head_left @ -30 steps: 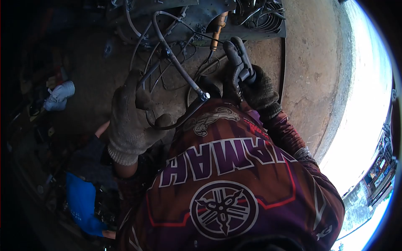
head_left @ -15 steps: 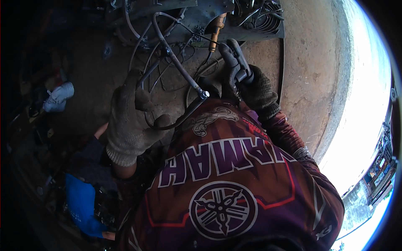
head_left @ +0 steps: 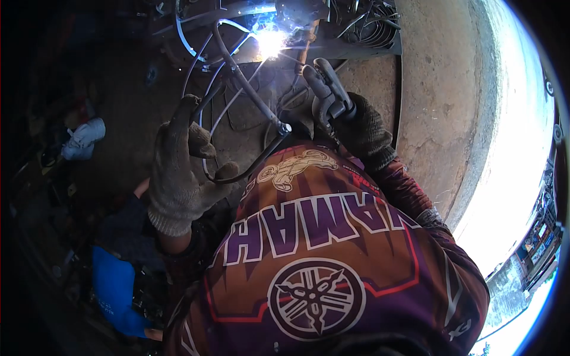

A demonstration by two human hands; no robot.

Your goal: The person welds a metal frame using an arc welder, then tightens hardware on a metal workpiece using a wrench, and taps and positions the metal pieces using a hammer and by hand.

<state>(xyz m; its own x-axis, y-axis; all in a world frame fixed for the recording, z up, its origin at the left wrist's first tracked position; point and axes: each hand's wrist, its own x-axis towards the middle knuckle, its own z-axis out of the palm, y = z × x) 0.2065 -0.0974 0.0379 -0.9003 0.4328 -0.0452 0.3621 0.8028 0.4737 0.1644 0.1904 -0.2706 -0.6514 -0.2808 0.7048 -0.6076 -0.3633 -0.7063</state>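
My left hand (head_left: 184, 160), in a grey knitted glove, is closed round the lower curve of a bent metal rod frame (head_left: 252, 89). The frame reaches up from it to the dark metal bench. In my gloved right hand (head_left: 362, 127) is a dark electrode holder (head_left: 331, 89), its jaws pointing up and left. A thin electrode (head_left: 291, 58) runs from the jaws to a bright welding arc (head_left: 271, 43) beside the upper part of the frame. Glare and smoke hide the exact spot where the electrode meets the metal.
Behind the arc is the metal bench (head_left: 380, 46), with coiled wire (head_left: 377, 26) at its right. An orange-handled tool (head_left: 309, 44) hangs at its edge. White cloth (head_left: 84, 137) lies at the left. Another person's blue garment (head_left: 116, 291) shows at the lower left.
A bright arc with smoke has appeared at the electrode's tip, lighting the frame and shirt. My right hand and the holder have moved slightly left. My left hand has barely shifted.
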